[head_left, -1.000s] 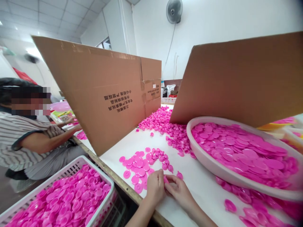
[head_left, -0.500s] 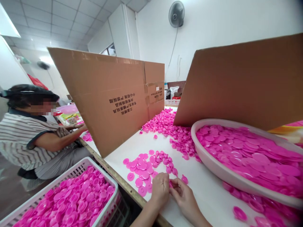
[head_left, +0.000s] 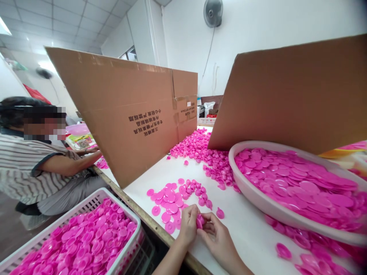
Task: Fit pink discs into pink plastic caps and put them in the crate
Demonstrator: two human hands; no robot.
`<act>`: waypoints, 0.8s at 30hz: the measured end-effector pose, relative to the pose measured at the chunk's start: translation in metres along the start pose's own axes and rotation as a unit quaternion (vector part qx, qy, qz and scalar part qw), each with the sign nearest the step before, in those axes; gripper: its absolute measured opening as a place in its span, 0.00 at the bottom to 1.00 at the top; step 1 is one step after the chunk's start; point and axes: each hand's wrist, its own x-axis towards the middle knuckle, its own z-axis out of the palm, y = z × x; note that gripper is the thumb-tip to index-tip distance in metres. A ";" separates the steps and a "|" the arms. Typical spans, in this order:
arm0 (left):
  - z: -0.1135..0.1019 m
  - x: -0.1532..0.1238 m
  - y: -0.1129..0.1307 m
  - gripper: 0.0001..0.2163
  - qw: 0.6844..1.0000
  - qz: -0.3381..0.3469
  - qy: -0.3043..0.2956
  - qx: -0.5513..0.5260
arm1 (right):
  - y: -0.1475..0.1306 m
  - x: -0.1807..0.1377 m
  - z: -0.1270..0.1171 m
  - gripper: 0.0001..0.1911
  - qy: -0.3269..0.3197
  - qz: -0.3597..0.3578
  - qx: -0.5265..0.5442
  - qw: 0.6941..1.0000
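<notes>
Close to the table's front edge, my left hand (head_left: 189, 223) and my right hand (head_left: 214, 233) meet around a small pink plastic piece (head_left: 200, 220). Fingers of both hands are closed on it, and they partly cover it. Just beyond and left of my left hand lies a loose spread of flat pink discs (head_left: 169, 200). A curved row of small pink cup-shaped pieces (head_left: 197, 191) runs along the right of those discs. One single pink piece (head_left: 220, 213) rests apart, beyond my right hand.
A large pale tub (head_left: 237, 179) full of pink discs stands at right. Behind it, a heap of pink cups (head_left: 200, 147) lies between two cardboard panels (head_left: 123, 114). Below the table at left is a white basket (head_left: 137, 233) of pink pieces. A seated person (head_left: 43, 164) works beyond the panel.
My hands have turned slightly, so more of the pink piece shows between the fingers. The whole view has shifted a little with my head.
</notes>
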 end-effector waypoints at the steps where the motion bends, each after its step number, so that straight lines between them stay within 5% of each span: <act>1: 0.000 0.000 -0.001 0.20 1.000 -0.003 0.003 0.003 | 0.001 0.000 0.001 0.11 0.000 0.006 0.002 1.000; 15: 0.003 0.007 -0.008 0.19 0.995 0.003 0.026 0.093 | 0.022 0.010 0.003 0.09 -0.003 0.030 0.008 1.000; 24: 0.001 0.004 -0.003 0.19 0.992 0.021 0.057 0.108 | 0.007 0.010 0.010 0.14 0.033 0.006 -0.002 0.999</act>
